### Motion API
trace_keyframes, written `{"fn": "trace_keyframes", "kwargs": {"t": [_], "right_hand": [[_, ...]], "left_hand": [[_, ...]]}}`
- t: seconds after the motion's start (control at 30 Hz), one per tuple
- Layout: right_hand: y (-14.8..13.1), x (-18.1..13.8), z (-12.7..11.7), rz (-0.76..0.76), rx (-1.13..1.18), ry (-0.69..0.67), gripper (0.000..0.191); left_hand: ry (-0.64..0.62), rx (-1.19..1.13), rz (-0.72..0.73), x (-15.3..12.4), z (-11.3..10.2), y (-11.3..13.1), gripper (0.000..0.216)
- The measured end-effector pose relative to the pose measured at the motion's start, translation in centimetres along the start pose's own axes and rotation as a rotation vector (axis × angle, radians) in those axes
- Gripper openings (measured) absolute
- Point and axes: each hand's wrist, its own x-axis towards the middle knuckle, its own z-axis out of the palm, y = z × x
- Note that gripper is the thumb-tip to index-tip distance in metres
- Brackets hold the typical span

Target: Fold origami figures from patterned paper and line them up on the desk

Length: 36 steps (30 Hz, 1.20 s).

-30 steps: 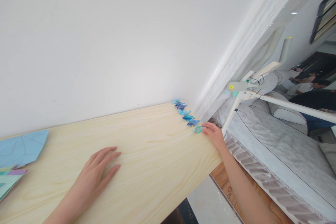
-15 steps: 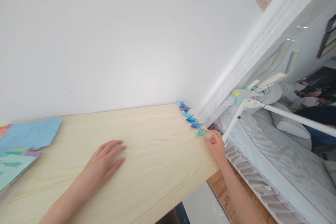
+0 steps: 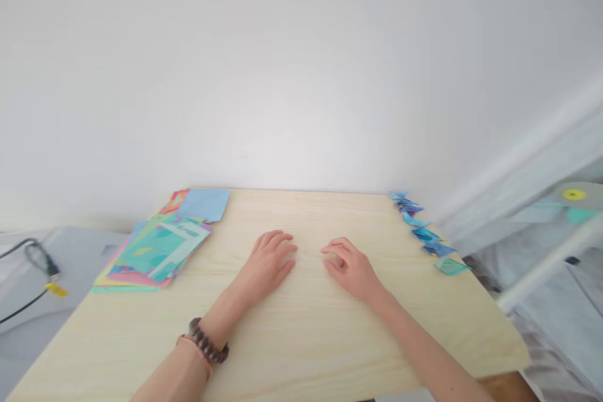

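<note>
My left hand (image 3: 268,266) rests on the pale wooden table (image 3: 301,339), its fingers apart and nothing in them. Across a small gap, my right hand (image 3: 352,269) hovers over or touches the tabletop, fingers loosely curled with thumb and index apart; it looks to hold nothing. Along the table's right edge runs a row of several small folded paper figures in blues, with a green folded paper figure (image 3: 451,266) nearest me and a blue one (image 3: 439,249) just behind it. Both hands are well away from the row.
On the left lies a pile of coloured paper sheets (image 3: 160,248), with a blue sheet (image 3: 205,204) behind it. A white wall (image 3: 301,75) backs the table. A black cable (image 3: 44,264) lies at far left; a white metal frame (image 3: 551,260) stands at right.
My right hand has let go of the green folded paper figure and come back left, near my left hand. The view has turned left, showing the whole paper pile.
</note>
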Motion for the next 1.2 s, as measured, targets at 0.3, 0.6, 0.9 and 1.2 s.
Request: {"fn": "trace_keyframes", "kwargs": {"t": [0.3, 0.6, 0.9, 1.2], "right_hand": [[-6.8, 6.6, 7.1, -0.16, -0.047, -0.085, 0.024], [-5.8, 6.7, 6.9, -0.046, 0.253, -0.061, 0.021], [-5.8, 6.8, 6.8, -0.019, 0.345, -0.072, 0.019], [-5.2, 7.6, 5.7, 0.084, 0.74, -0.122, 0.049]], "left_hand": [[0.293, 0.497, -0.792, -2.9, -4.3, -6.3, 0.05], [0.071, 0.353, -0.824, -5.5, -4.9, -10.4, 0.048], [0.201, 0.3, -0.818, -4.6, -7.6, -9.0, 0.038], [0.339, -0.185, -0.653, 2.2, -9.4, -2.4, 0.045]]}}
